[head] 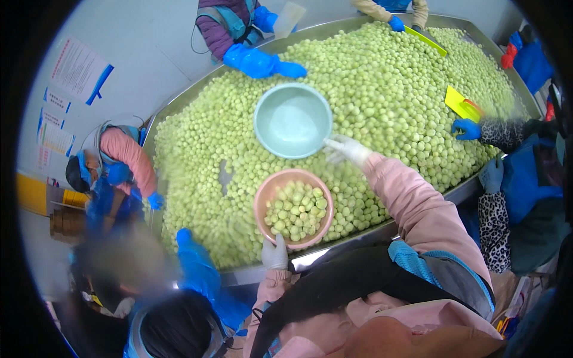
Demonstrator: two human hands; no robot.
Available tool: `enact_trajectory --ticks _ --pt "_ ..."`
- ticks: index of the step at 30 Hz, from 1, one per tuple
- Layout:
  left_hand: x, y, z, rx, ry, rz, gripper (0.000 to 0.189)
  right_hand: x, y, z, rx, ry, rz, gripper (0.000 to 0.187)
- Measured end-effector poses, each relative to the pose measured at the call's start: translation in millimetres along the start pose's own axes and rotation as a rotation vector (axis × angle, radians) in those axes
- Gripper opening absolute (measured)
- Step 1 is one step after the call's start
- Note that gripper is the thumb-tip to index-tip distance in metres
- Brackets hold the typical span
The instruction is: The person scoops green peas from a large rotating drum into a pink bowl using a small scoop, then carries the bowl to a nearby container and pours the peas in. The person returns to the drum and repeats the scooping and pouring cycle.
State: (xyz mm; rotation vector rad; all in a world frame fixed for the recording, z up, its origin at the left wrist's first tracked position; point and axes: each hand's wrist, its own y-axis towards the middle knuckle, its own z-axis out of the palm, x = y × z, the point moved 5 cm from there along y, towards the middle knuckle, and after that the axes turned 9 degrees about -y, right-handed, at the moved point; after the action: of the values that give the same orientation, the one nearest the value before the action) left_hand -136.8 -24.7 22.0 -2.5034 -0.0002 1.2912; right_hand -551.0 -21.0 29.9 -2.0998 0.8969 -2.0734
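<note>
My left hand point(274, 255), in a white glove, grips the near rim of a pink plastic basin point(258, 203). Inside that basin lies a heap of small round green fruits point(295, 210), some yellowish. My right hand point(347, 150), gloved in white too, is stretched forward with its fingers apart. Its fingertips are at the right rim of a light-blue plastic basin point(293, 121), which has nothing in it; whether they touch is hard to tell. Both basins rest on a thick layer of green fruits point(376, 94) spread over a metal sorting table point(465, 191).
Around the table stand several co-workers in blue gloves or sleeves. One blue sleeve point(264, 65) reaches over the fruits from the far side. Yellow-green scrapers point(461, 104) are at the right and far side. Another blue sleeve point(197, 259) is close to my left. Printed sheets point(80, 69) hang on the wall.
</note>
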Motion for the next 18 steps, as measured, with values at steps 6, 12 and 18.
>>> enact_trajectory --ticks 6,12,18 --pt "-2.8 -3.1 4.3 -0.033 -0.129 0.063 0.046 -38.4 34.1 -72.1 -0.335 -0.363 -0.018 0.045" --pt "-10.5 -8.6 9.1 -0.056 -0.096 0.065 0.046 -3.8 49.9 -138.4 -0.819 -0.968 -0.167 0.031" --pt "-4.0 -4.7 10.3 -0.093 0.023 -0.016 0.043 30.1 116.9 -115.8 -0.704 -1.509 -0.309 0.026"
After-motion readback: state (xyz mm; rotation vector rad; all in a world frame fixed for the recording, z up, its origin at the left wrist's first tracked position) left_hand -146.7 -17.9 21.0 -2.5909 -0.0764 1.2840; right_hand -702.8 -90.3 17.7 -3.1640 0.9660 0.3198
